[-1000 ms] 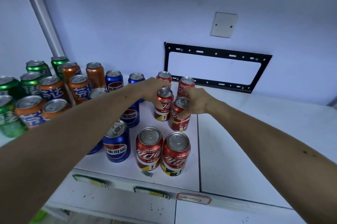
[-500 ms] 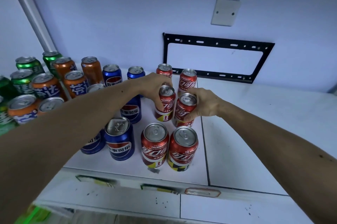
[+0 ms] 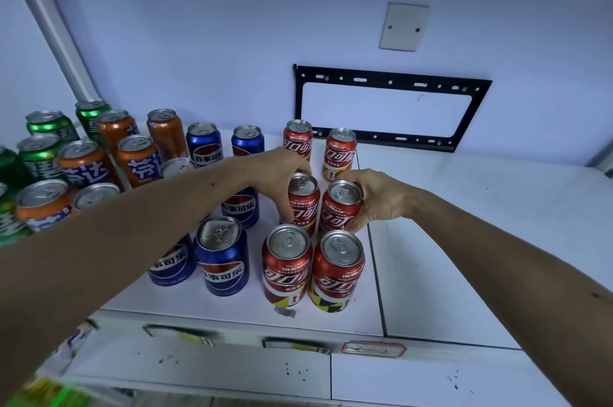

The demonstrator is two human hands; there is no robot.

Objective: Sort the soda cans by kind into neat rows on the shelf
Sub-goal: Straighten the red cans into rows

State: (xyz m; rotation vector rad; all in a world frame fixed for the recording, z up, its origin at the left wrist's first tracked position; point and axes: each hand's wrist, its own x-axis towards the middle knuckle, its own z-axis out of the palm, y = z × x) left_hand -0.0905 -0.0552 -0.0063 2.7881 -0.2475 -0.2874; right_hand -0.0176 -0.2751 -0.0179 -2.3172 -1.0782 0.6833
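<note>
Red cola cans stand two abreast on the white shelf (image 3: 464,240). My left hand (image 3: 278,174) grips the middle-left red can (image 3: 303,204) from its left side. My right hand (image 3: 378,197) grips the middle-right red can (image 3: 340,211) from its right. Both cans stand upright, side by side. In front of them are two more red cans (image 3: 287,265) (image 3: 336,270), and behind them another two (image 3: 298,139) (image 3: 340,151). Blue cola cans (image 3: 222,257) form rows to the left, partly hidden by my left arm. Orange cans (image 3: 139,159) and green cans (image 3: 49,124) stand further left.
A black metal bracket (image 3: 391,108) hangs on the back wall above the shelf, with a pale cover plate (image 3: 403,26) higher up. A grey pipe (image 3: 49,22) runs up the left corner. Label holders (image 3: 373,348) line the shelf's front edge.
Both hands have drawn the two middle red cans towards me, closer to the front pair. The camera has tilted, so the cans appear lower and nearer.
</note>
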